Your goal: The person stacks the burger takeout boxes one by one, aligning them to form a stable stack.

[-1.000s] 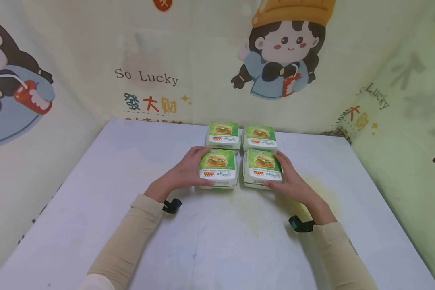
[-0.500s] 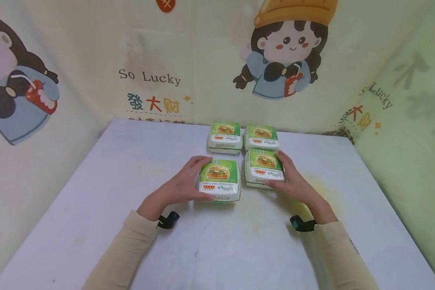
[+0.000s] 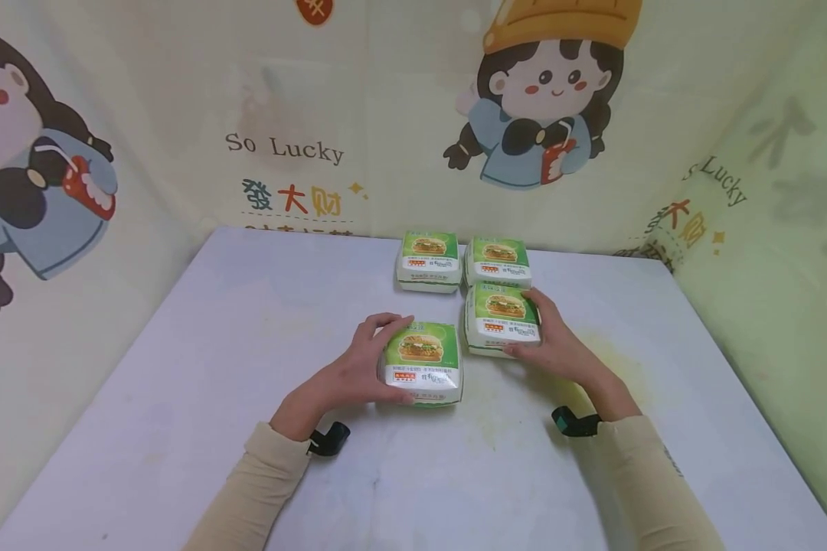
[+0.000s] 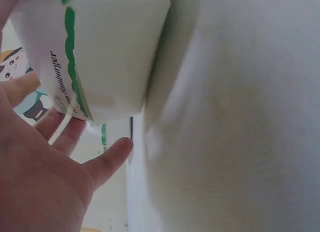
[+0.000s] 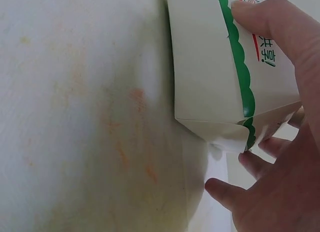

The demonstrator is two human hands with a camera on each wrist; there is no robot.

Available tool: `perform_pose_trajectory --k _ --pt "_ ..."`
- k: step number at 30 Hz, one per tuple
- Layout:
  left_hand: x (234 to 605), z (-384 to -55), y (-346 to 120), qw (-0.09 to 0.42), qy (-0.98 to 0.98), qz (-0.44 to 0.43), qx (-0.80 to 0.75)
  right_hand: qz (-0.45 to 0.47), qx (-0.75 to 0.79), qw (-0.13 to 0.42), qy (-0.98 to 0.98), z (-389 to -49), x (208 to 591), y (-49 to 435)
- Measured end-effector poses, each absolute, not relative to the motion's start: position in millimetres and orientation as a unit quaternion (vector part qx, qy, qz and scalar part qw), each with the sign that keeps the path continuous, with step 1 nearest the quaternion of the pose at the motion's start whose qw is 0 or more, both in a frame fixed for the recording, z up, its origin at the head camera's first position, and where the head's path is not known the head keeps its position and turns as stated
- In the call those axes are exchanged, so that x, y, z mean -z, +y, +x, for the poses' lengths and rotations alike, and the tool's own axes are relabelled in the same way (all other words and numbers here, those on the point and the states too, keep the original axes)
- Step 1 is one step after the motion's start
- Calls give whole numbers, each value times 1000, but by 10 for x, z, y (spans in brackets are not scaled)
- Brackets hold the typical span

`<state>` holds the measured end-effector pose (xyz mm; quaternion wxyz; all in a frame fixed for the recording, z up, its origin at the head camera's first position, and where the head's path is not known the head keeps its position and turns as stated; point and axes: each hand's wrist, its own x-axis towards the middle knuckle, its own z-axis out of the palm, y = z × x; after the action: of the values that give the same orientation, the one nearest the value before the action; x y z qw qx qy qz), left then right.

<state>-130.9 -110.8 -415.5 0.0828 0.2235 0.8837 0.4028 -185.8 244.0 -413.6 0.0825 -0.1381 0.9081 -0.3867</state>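
Note:
My left hand (image 3: pixel 354 371) grips the near-left hamburger box (image 3: pixel 423 363), thumb on its front face and fingers at its far side. This green and white carton stands forward of the others, and its white wall with a green scalloped band fills the top of the left wrist view. With my right hand (image 3: pixel 558 340) I hold the near-right hamburger box (image 3: pixel 503 317), thumb on the front and fingertips at the back corner. In the right wrist view the thumb (image 5: pixel 267 16) presses the printed side, while the little finger stands off the carton.
Two more hamburger boxes stand at the back, one on the left (image 3: pixel 429 262) and one on the right (image 3: pixel 498 262), right behind the near-right box. The white table (image 3: pixel 282 291) meets cartoon-printed cloth walls (image 3: pixel 393 153) at the back and sides.
My left hand has drawn its hamburger box toward me and slightly right, away from the back-left box. The right hand and its box have stayed nearly where they were.

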Motion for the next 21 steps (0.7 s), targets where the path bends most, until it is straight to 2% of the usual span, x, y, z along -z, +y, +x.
perform_pose_trajectory --k 4,11,21 --pt "4160 -1323 -1115 84 875 246 -409 -127 390 89 907 -1844 4141 2435" --pt "4143 -1361 -1154 84 859 279 -421 -96 425 63 898 -1809 4217 2482" --pt "4158 -1368 -1201 86 864 267 -418 -107 465 40 878 -1762 4179 2500"
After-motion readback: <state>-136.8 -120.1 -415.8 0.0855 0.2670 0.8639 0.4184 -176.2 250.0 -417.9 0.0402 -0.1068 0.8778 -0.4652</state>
